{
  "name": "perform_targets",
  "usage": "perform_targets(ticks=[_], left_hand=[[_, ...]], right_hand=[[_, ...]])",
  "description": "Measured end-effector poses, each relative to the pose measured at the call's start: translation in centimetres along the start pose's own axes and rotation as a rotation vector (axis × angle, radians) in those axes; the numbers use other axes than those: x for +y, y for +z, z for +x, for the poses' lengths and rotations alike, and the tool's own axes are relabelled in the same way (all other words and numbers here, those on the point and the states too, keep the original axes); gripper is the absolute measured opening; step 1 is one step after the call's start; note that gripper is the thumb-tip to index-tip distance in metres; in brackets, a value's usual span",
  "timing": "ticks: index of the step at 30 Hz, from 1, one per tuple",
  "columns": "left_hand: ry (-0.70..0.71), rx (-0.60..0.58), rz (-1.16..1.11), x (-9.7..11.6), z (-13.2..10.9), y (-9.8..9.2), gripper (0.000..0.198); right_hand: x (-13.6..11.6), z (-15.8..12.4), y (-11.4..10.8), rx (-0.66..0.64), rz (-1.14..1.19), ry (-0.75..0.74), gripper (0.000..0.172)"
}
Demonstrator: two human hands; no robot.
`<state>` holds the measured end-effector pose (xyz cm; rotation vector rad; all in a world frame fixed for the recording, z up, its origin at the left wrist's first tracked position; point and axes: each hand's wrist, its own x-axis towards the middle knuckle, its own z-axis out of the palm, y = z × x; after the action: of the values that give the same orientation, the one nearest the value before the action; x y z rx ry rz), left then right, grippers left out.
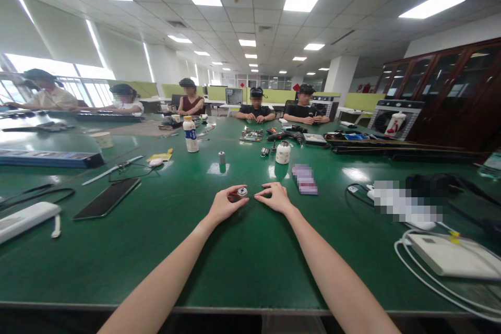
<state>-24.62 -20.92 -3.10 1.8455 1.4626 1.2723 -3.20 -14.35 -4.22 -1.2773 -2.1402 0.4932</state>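
Observation:
My left hand (225,205) is curled around a small silver metal cylinder (242,193), with the thumb and fingers on its sides. The cylinder's round top has a dark centre, and something reddish shows beside it within the hand. A little to the right, my right hand (277,199) holds nothing. Its thumb and fingers are apart in a C shape facing the cylinder, without touching it. Farther away on the green table (250,250), a small grey cylinder (222,157) stands upright. Beyond my right hand lies a blurred purple item (305,179).
A white jar (283,152) and a milk-type bottle (190,134) stand farther back. A dark phone (107,198) lies left; a white power bank (456,254) with cables lies right. A circuit board (251,135) and power drill (287,136) are near several seated people.

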Motion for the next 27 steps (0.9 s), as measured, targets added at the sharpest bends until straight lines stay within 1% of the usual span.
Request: perform_targets(ticks=[3,5,7,9,10,11,13,16,19,22,25,27], left_hand=[[-0.002,-0.001,-0.005,0.0,0.0,0.0,0.053],[-0.006,-0.001,-0.006,0.0,0.0,0.0,0.053],[-0.007,-0.003,-0.009,0.0,0.1,0.0,0.053],[-0.005,-0.005,-0.013,-0.1,0.1,0.0,0.053],[-0.005,-0.004,-0.016,-0.2,0.1,0.0,0.054],[-0.005,-0.002,-0.018,-0.2,0.1,0.0,0.054],[-0.006,0.002,-0.017,-0.3,0.2,0.0,0.053],[-0.006,0.01,-0.008,-0.4,0.3,0.0,0.05],[-0.013,-0.001,-0.024,-0.4,0.3,0.0,0.05],[-0.03,-0.025,-0.103,-0.4,0.3,0.0,0.05],[-0.041,0.016,-0.23,-0.4,0.4,-0.2,0.053],[-0.036,0.073,-0.279,-0.3,0.5,-0.3,0.052]], right_hand=[[0.1,-0.1,-0.1,-0.009,0.002,-0.006,0.014],[-0.3,0.0,0.0,0.022,0.033,-0.017,0.012],[-1.2,0.2,0.2,0.117,0.141,-0.057,0.012],[-2.5,0.4,0.6,0.244,0.293,-0.116,0.017],[-3.2,0.5,0.9,0.286,0.35,-0.142,0.019],[-4.0,0.4,1.3,0.294,0.384,-0.169,0.019],[-5.2,0.3,1.9,0.25,0.401,-0.208,0.017],[-6.2,-0.1,2.5,0.192,0.383,-0.204,0.016],[-6.3,-0.4,2.5,0.177,0.34,-0.195,0.017],[-6.0,-0.5,2.4,0.167,0.287,-0.196,0.02],[-5.5,-0.5,2.9,0.173,0.343,-0.224,0.029],[-5.1,-0.5,3.6,0.169,0.43,-0.198,0.042]])
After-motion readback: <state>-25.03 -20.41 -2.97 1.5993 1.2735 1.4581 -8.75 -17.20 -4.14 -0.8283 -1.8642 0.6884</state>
